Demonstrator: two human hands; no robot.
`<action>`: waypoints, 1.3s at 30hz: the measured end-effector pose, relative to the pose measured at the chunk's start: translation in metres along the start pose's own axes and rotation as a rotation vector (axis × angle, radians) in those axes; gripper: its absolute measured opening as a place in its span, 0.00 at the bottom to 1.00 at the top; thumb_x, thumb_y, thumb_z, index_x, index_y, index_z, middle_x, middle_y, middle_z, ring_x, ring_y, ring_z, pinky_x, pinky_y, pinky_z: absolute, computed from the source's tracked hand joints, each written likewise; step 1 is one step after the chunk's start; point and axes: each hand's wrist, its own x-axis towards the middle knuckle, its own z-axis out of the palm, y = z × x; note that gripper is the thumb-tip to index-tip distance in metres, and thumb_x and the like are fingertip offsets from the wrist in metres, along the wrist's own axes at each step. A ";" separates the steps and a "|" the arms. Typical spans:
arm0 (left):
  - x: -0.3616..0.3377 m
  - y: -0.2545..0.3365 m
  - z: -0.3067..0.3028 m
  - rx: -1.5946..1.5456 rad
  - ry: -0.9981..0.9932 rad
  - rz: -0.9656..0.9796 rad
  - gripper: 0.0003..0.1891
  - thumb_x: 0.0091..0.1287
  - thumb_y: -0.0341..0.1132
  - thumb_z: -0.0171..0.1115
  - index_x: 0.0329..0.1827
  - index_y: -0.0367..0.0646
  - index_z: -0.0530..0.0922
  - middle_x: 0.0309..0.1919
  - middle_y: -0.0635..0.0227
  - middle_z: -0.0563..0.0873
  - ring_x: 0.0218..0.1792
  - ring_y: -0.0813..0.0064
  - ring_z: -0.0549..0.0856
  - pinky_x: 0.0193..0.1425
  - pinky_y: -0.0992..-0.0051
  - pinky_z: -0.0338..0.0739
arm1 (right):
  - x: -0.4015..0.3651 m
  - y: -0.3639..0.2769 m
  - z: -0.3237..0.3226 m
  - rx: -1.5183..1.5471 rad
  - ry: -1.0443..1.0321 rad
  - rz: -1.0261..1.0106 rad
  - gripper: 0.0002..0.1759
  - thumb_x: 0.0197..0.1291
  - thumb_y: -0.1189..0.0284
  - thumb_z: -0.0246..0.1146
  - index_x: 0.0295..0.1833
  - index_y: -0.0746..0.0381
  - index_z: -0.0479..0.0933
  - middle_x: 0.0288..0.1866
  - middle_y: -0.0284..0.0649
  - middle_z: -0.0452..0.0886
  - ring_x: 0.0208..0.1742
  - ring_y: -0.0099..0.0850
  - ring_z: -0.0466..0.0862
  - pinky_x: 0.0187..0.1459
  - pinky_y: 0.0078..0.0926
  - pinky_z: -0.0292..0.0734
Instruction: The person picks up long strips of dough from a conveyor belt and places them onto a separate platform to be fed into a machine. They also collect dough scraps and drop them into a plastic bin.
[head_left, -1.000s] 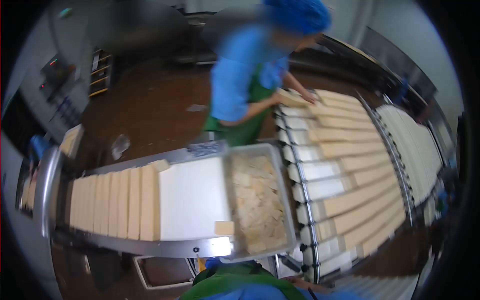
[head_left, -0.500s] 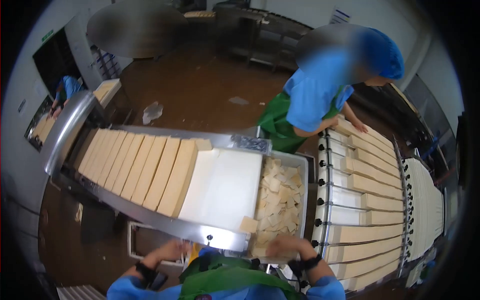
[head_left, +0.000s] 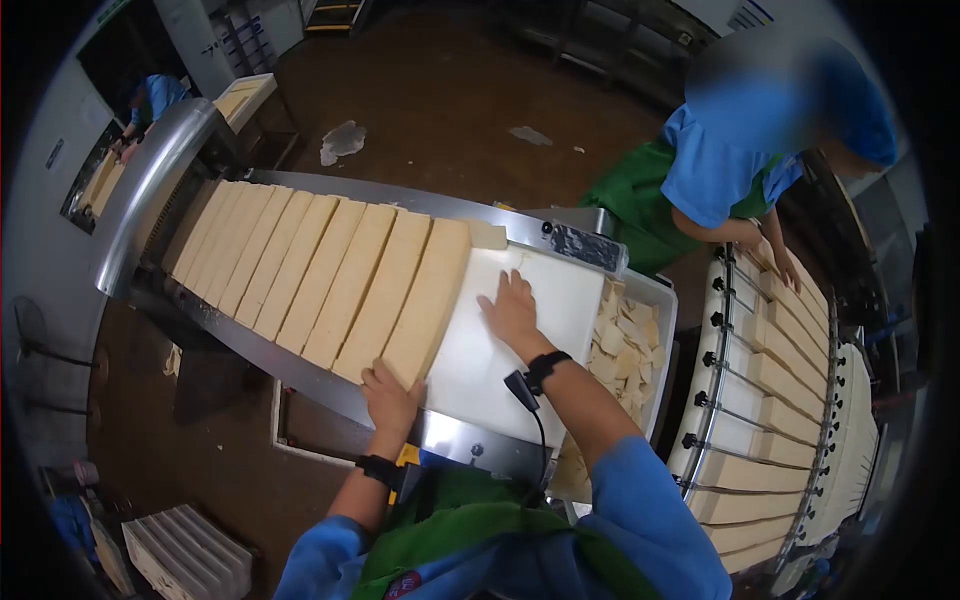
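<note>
Long cream-coloured dough blocks [head_left: 345,285] lie side by side on the metal conveyor table. My left hand [head_left: 391,405] is at the near end of the rightmost dough block [head_left: 432,300], fingers on one side and thumb on the other. Over the white board [head_left: 490,375], to the right of that block, my right hand [head_left: 512,310] is open with its fingers spread. It appears to hold nothing. A small cream piece [head_left: 488,236] lies by the far end of the rightmost block.
A bin [head_left: 655,375] of thin cream pieces stands right of the board. Beyond it, a co-worker [head_left: 715,165] has hands on blocks on a second conveyor [head_left: 690,425] with rods and black knobs. Another person [head_left: 155,98] works at far left. Grey crates [head_left: 190,550] sit lower left.
Both my hands have moved forward from near my body, the left to the rightmost block and the right over the board. The view has shifted. The row of blocks reaches farther along the board.
</note>
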 end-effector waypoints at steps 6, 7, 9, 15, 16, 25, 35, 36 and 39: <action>0.000 -0.002 0.006 0.257 0.017 0.111 0.46 0.52 0.54 0.68 0.63 0.25 0.60 0.52 0.46 0.71 0.45 0.51 0.79 0.42 0.68 0.81 | 0.078 -0.066 0.017 -0.027 0.131 -0.183 0.34 0.62 0.49 0.53 0.70 0.53 0.62 0.73 0.54 0.53 0.67 0.52 0.61 0.64 0.45 0.61; 0.000 -0.001 0.003 0.258 -0.013 0.104 0.46 0.52 0.54 0.68 0.63 0.24 0.60 0.52 0.46 0.71 0.45 0.52 0.79 0.42 0.67 0.81 | 0.083 -0.073 0.021 -0.068 0.119 -0.155 0.34 0.62 0.49 0.52 0.70 0.52 0.62 0.73 0.54 0.53 0.67 0.52 0.62 0.62 0.45 0.63; 0.002 0.002 -0.001 0.254 -0.073 0.092 0.47 0.52 0.54 0.68 0.62 0.24 0.60 0.52 0.45 0.70 0.44 0.52 0.79 0.41 0.67 0.81 | 0.088 -0.085 0.021 -0.154 0.098 -0.098 0.33 0.63 0.48 0.51 0.69 0.51 0.63 0.73 0.53 0.53 0.66 0.52 0.62 0.59 0.45 0.66; 0.002 0.001 0.001 0.088 -0.017 0.163 0.44 0.50 0.46 0.72 0.62 0.26 0.59 0.52 0.43 0.69 0.47 0.46 0.75 0.50 0.60 0.75 | 0.072 -0.081 -0.012 -0.403 -0.079 0.043 0.32 0.62 0.49 0.50 0.65 0.58 0.65 0.66 0.49 0.61 0.62 0.48 0.68 0.53 0.38 0.72; 0.002 0.005 -0.003 0.040 -0.044 0.182 0.43 0.49 0.42 0.73 0.61 0.27 0.59 0.52 0.43 0.68 0.49 0.45 0.74 0.53 0.59 0.73 | 0.078 -0.049 0.019 -0.351 -0.030 0.137 0.36 0.58 0.48 0.53 0.65 0.62 0.63 0.63 0.51 0.63 0.61 0.47 0.69 0.53 0.38 0.72; -0.020 0.075 0.009 -0.150 -0.545 0.505 0.44 0.48 0.39 0.73 0.62 0.32 0.54 0.51 0.42 0.63 0.49 0.41 0.74 0.52 0.54 0.75 | -0.038 0.078 -0.108 0.156 0.092 0.803 0.51 0.43 0.52 0.66 0.67 0.69 0.54 0.73 0.63 0.43 0.70 0.55 0.59 0.60 0.43 0.68; -0.107 0.211 0.029 -0.346 -0.330 0.975 0.40 0.48 0.31 0.69 0.65 0.38 0.59 0.61 0.43 0.55 0.62 0.43 0.63 0.65 0.60 0.64 | -0.225 0.217 -0.213 0.360 0.930 0.979 0.42 0.47 0.57 0.66 0.62 0.66 0.55 0.56 0.58 0.63 0.52 0.59 0.73 0.53 0.49 0.71; -0.120 0.233 0.029 -0.346 -0.317 1.049 0.40 0.48 0.31 0.68 0.66 0.38 0.59 0.62 0.43 0.55 0.63 0.43 0.62 0.66 0.60 0.63 | -0.239 0.236 -0.229 0.357 0.931 1.039 0.43 0.48 0.55 0.66 0.63 0.66 0.55 0.57 0.58 0.63 0.52 0.59 0.73 0.53 0.49 0.71; -0.155 0.289 0.030 -0.524 -0.422 1.111 0.39 0.49 0.29 0.69 0.66 0.39 0.60 0.64 0.43 0.58 0.64 0.39 0.61 0.67 0.58 0.62 | -0.280 0.287 -0.268 0.402 0.868 1.215 0.46 0.50 0.48 0.63 0.65 0.66 0.54 0.60 0.63 0.63 0.57 0.59 0.71 0.55 0.46 0.72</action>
